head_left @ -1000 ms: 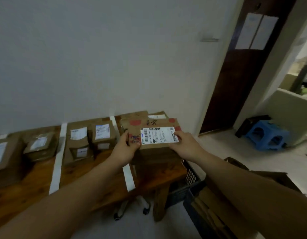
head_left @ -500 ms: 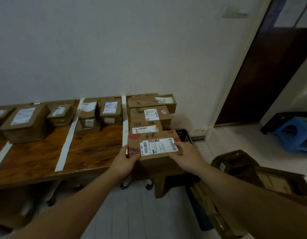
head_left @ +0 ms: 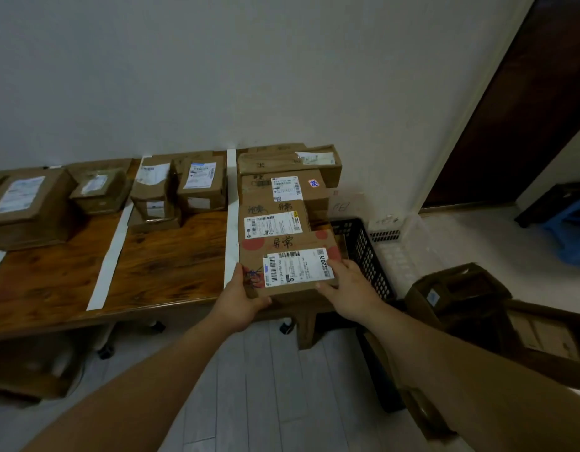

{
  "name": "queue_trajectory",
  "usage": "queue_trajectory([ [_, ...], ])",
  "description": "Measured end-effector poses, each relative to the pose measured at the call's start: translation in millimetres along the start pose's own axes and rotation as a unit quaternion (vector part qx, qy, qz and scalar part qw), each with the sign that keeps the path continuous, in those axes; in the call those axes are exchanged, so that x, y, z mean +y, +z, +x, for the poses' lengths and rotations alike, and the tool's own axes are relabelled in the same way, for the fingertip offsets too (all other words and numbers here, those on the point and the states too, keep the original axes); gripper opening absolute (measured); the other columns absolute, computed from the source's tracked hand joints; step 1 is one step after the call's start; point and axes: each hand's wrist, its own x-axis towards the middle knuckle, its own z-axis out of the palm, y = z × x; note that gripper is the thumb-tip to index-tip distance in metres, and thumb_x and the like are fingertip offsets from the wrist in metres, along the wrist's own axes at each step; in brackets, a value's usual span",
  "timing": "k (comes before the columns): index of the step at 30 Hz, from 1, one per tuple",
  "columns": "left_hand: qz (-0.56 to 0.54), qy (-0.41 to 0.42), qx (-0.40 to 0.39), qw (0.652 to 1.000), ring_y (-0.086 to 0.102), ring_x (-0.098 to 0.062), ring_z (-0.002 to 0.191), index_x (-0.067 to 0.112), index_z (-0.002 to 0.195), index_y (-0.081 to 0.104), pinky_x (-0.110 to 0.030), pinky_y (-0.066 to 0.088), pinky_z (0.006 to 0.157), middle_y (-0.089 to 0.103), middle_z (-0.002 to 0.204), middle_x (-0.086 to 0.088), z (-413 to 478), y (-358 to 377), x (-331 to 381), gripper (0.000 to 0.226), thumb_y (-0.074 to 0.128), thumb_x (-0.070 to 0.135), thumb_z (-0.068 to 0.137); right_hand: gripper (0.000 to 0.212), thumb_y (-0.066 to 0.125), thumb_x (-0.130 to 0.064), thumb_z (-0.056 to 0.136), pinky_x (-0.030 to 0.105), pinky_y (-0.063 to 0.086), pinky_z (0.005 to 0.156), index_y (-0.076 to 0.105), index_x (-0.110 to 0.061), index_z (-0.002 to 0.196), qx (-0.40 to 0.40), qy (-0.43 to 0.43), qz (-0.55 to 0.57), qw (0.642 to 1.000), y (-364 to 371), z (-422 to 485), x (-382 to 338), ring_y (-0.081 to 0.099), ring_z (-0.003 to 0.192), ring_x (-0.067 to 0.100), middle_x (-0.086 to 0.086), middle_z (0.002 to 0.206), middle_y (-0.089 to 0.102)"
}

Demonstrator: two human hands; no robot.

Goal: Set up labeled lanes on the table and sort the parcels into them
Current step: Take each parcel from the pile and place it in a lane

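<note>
Parcel in hand: you hold the flat brown cardboard parcel [head_left: 288,265], white barcode label and red dots facing up, at the near end of the rightmost lane, just in front of the row of brown labelled parcels [head_left: 275,221] lined up there toward the wall.
Left hand: your left hand [head_left: 246,295] grips the near left corner, thumb on top and fingers curled under.
Right hand: your right hand [head_left: 347,288] grips the near right edge, with fingers over the label's corner. The hands are apart, one on each side, which keeps the flat box level and its label readable.
Contact: you cannot tell from here whether the parcel's underside bears on the dark wooden table [head_left: 168,265]. Its near edge seems to reach past the table front.
Lane marks: the white paper strip [head_left: 231,216] bounds this lane on its left, and a second white strip [head_left: 111,252] marks off the next.
Other lanes: the small brown boxes [head_left: 200,181] and the larger brown carton [head_left: 24,203] sit back by the wall, likely to leave front room.
Step, as a judgement: you are setting this one down. The lane looks nearly full, so overhang is the risk.
Beside the lane: a black perforated plastic crate [head_left: 363,249] stands just to the right.
</note>
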Motion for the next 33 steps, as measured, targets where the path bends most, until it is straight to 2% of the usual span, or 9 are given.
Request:
queue_trajectory([
  [4,0.009,0.011,0.008,1.0,0.05,0.011,0.084,0.036,0.143,0.018,-0.005,0.042,0.064,0.049,0.097,0.033,10,0,0,0.089,0.074,0.018,0.076,0.058,0.058,-0.041,0.091,0.03,0.034,0.104,0.037,-0.027,0.143,0.001,-0.003,-0.015,1.0,-2,8,1,0.043,0.124,0.02,0.002,0.14,0.035],
  [7,0.012,0.019,0.011,1.0,0.049,0.003,0.093,0.035,0.143,0.018,-0.011,0.043,0.07,0.05,0.106,0.026,16,-1,3,0.087,0.074,0.018,0.077,0.059,0.058,-0.041,0.091,0.031,0.033,0.105,0.035,-0.024,0.144,-0.002,0.001,-0.018,1.0,-3,13,0,0.041,0.125,0.02,0.003,0.141,0.034],
  [10,0.018,0.029,0.01,0.999,0.047,0.002,0.093,0.032,0.144,0.019,-0.019,0.044,0.08,0.047,0.102,0.027,20,-3,5,0.087,0.073,0.017,0.078,0.062,0.058,-0.041,0.092,0.031,0.033,0.107,0.033,-0.022,0.145,-0.004,0.005,-0.022,1.0,-4,18,-1,0.04,0.127,0.021,0.004,0.143,0.032],
  [14,0.014,0.03,0.009,0.999,0.048,-0.002,0.1,0.03,0.142,0.021,-0.025,0.044,0.086,0.051,0.111,0.018,22,-3,5,0.085,0.073,0.014,0.078,0.062,0.058,-0.041,0.091,0.03,0.033,0.105,0.033,-0.023,0.145,-0.002,0.007,-0.024,1.0,-4,21,-2,0.041,0.127,0.02,0.003,0.144,0.031],
  [21,0.02,0.032,0.015,0.999,0.048,-0.002,0.1,0.029,0.145,0.016,-0.023,0.044,0.086,0.048,0.106,0.022,29,-4,8,0.09,0.073,0.016,0.078,0.062,0.058,-0.039,0.092,0.028,0.032,0.104,0.032,-0.02,0.146,0.001,0.006,-0.012,1.0,-6,26,-4,0.041,0.126,0.02,0.005,0.144,0.031],
  [26,0.014,0.04,0.015,0.999,0.048,-0.002,0.103,0.031,0.144,0.015,-0.023,0.044,0.086,0.05,0.115,0.017,31,-1,4,0.088,0.072,0.015,0.079,0.06,0.057,-0.038,0.093,0.029,0.033,0.105,0.033,-0.022,0.145,0.003,0.0,-0.01,1.0,-4,25,-3,0.04,0.127,0.02,0.005,0.144,0.031],
  [33,0.028,0.041,0.014,0.999,0.048,-0.005,0.105,0.032,0.143,0.016,-0.029,0.046,0.089,0.049,0.113,0.018,35,-2,5,0.085,0.071,0.017,0.079,0.061,0.056,-0.038,0.093,0.034,0.035,0.107,0.031,-0.021,0.146,0.0,0.011,-0.012,1.0,-4,28,-5,0.039,0.128,0.023,0.006,0.146,0.029],
])
